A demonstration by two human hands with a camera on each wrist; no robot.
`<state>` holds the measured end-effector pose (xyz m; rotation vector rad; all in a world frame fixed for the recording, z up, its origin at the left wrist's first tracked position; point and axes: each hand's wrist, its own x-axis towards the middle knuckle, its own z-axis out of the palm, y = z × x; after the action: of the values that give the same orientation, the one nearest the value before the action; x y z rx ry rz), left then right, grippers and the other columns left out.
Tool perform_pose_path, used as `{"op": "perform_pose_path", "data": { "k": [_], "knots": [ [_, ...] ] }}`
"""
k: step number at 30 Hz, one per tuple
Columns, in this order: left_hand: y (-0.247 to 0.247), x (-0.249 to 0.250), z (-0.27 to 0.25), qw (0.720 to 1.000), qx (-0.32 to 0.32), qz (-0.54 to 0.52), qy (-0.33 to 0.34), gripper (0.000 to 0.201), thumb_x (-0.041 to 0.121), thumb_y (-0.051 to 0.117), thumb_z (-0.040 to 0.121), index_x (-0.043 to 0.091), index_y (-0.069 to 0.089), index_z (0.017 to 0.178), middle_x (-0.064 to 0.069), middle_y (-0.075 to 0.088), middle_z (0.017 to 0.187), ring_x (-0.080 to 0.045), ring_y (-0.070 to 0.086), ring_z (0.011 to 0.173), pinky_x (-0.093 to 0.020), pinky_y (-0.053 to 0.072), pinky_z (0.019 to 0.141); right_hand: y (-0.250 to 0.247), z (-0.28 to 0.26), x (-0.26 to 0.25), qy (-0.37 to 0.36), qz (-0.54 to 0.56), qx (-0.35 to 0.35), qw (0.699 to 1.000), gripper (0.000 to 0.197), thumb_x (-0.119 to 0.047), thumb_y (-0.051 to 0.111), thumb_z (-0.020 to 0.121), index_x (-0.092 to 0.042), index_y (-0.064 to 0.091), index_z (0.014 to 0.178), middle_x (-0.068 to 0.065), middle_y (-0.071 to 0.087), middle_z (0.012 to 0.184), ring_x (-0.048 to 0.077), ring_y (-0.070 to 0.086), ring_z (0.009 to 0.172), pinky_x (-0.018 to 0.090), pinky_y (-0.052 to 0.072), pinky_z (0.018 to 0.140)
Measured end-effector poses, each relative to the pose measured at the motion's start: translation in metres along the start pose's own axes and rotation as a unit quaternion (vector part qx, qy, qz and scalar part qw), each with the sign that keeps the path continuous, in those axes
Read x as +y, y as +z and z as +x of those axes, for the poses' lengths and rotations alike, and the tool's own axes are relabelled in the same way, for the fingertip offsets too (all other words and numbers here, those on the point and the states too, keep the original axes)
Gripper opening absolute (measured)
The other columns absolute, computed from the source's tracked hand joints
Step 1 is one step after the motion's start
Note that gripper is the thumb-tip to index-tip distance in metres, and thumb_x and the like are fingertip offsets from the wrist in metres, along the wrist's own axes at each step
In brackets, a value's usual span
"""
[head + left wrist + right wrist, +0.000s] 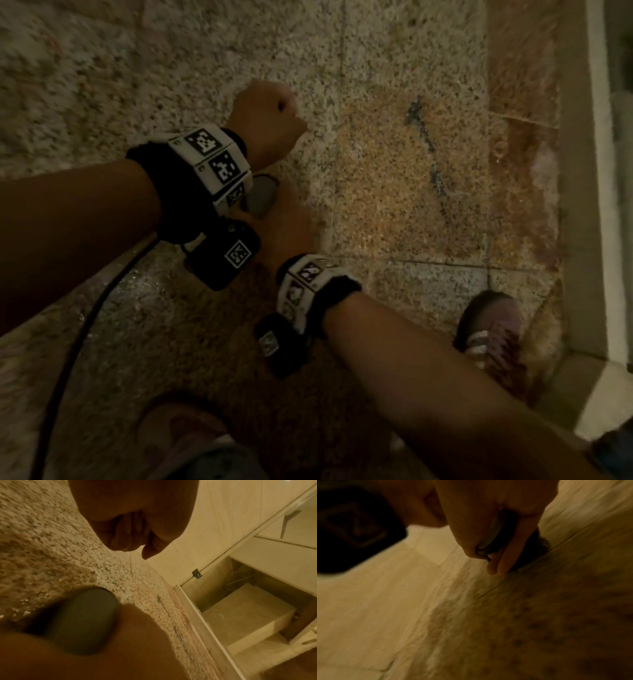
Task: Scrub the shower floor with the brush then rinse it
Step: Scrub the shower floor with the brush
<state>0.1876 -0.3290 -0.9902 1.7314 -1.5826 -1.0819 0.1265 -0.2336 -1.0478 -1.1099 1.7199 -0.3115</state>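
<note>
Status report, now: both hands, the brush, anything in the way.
Left hand fisted, empty, above the floor. Right hand grips the brush, fingers curled round it, bristles on the wet floor. Shoe stands close by; nothing blocking.

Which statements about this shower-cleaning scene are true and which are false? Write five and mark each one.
1. The left hand is curled into a fist and holds nothing. True.
2. The brush lies alone on the floor, untouched. False: the right hand holds it, fingers round it.
3. The person is barefoot. False: a shoe shows on each foot.
4. The shower floor is speckled stone with a dark streak on it. True.
5. Both hands share a grip on the brush. False: only the right hand holds it, and the left is raised clear of it.
</note>
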Motion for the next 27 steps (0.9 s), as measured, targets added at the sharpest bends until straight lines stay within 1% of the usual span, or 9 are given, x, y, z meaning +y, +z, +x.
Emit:
{"op": "perform_pose_path", "data": {
  "k": [3, 5, 7, 11, 13, 18, 21, 24, 27],
  "knots": [
    [-0.010, -0.006, 0.005, 0.999, 0.025, -0.034, -0.005, 0.043, -0.003, 0.058, 0.077, 0.015, 0.028, 0.052, -0.003, 0.037, 0.059, -0.013, 0.037, 0.055, -0.019, 0.033, 0.054, -0.003, 0.007, -0.013, -0.020, -0.047, -0.007, 0.999, 0.056, -0.041, 0.062, 0.089, -0.012, 0.047, 0.135, 0.009, 0.056, 0.127, 0.029, 0.056, 0.113, 0.037, 0.048, 0.087],
    [-0.020, -0.008, 0.009, 0.998, 0.053, -0.042, -0.019, 0.044, -0.002, 0.059, 0.078, 0.015, 0.028, 0.052, 0.000, 0.034, 0.057, -0.007, 0.034, 0.051, -0.016, 0.032, 0.049, -0.039, 0.011, -0.011, 0.003, -0.030, 0.063, 0.998, 0.064, -0.053, 0.069, 0.074, -0.016, 0.053, 0.124, 0.007, 0.065, 0.109, 0.027, 0.067, 0.091, 0.040, 0.056, 0.074],
    [-0.027, -0.011, 0.010, 0.996, 0.069, -0.050, -0.022, 0.043, -0.001, 0.058, 0.077, 0.016, 0.027, 0.052, 0.000, 0.031, 0.056, -0.009, 0.032, 0.050, -0.022, 0.034, 0.053, -0.085, 0.021, -0.002, 0.035, 0.029, 0.144, 0.988, 0.057, -0.044, 0.073, 0.071, -0.014, 0.055, 0.116, 0.011, 0.070, 0.094, 0.028, 0.071, 0.070, 0.040, 0.059, 0.059],
    [-0.029, -0.013, 0.004, 0.997, 0.062, -0.032, -0.019, 0.042, 0.000, 0.058, 0.079, 0.015, 0.027, 0.054, 0.002, 0.032, 0.058, -0.017, 0.040, 0.054, -0.034, 0.045, 0.071, -0.126, 0.031, 0.015, 0.110, -0.116, 0.240, 0.957, 0.072, -0.055, 0.070, 0.073, -0.011, 0.053, 0.127, 0.012, 0.064, 0.115, 0.031, 0.063, 0.100, 0.039, 0.056, 0.081],
    [-0.032, -0.015, 0.003, 0.997, 0.071, -0.024, -0.014, 0.042, 0.001, 0.057, 0.078, 0.015, 0.027, 0.053, 0.002, 0.032, 0.058, -0.009, 0.033, 0.052, -0.028, 0.038, 0.065, -0.089, 0.029, 0.008, 0.081, -0.117, 0.219, 0.965, 0.073, -0.056, 0.069, 0.072, -0.012, 0.053, 0.127, 0.010, 0.064, 0.113, 0.028, 0.063, 0.098, 0.035, 0.054, 0.077],
    [-0.039, -0.025, 0.006, 0.995, 0.081, -0.041, -0.033, 0.044, -0.002, 0.059, 0.077, 0.015, 0.028, 0.050, 0.000, 0.032, 0.056, -0.008, 0.032, 0.052, -0.023, 0.033, 0.060, 0.007, 0.031, -0.041, 0.014, -0.097, 0.043, 0.994, 0.073, -0.046, 0.068, 0.083, -0.008, 0.036, 0.136, 0.013, 0.053, 0.125, 0.029, 0.057, 0.103, 0.032, 0.045, 0.067],
    [-0.046, -0.029, 0.007, 0.992, 0.085, -0.063, -0.064, 0.042, 0.000, 0.057, 0.079, 0.015, 0.030, 0.051, -0.002, 0.033, 0.059, -0.015, 0.037, 0.059, -0.026, 0.033, 0.061, -0.003, 0.036, -0.051, 0.014, -0.084, 0.060, 0.995, 0.071, -0.053, 0.064, 0.085, -0.008, 0.040, 0.135, 0.010, 0.056, 0.123, 0.024, 0.058, 0.097, 0.026, 0.043, 0.059],
    [-0.055, -0.030, 0.012, 0.985, 0.108, -0.100, -0.089, 0.044, 0.004, 0.057, 0.082, 0.015, 0.026, 0.053, -0.004, 0.030, 0.055, -0.018, 0.039, 0.062, -0.027, 0.036, 0.060, -0.045, 0.035, -0.064, -0.015, -0.071, 0.110, 0.991, 0.064, -0.050, 0.066, 0.082, -0.012, 0.043, 0.129, 0.008, 0.061, 0.112, 0.022, 0.064, 0.073, 0.018, 0.045, 0.041],
    [-0.063, -0.021, 0.021, 0.971, 0.117, -0.142, -0.151, 0.041, 0.008, 0.058, 0.083, 0.015, 0.030, 0.054, -0.006, 0.037, 0.057, -0.019, 0.044, 0.060, -0.030, 0.040, 0.060, -0.065, 0.035, -0.088, -0.019, -0.118, 0.087, 0.989, 0.063, -0.047, 0.067, 0.080, -0.013, 0.043, 0.126, 0.015, 0.061, 0.109, 0.029, 0.069, 0.060, 0.023, 0.049, 0.038]
  ]
}}
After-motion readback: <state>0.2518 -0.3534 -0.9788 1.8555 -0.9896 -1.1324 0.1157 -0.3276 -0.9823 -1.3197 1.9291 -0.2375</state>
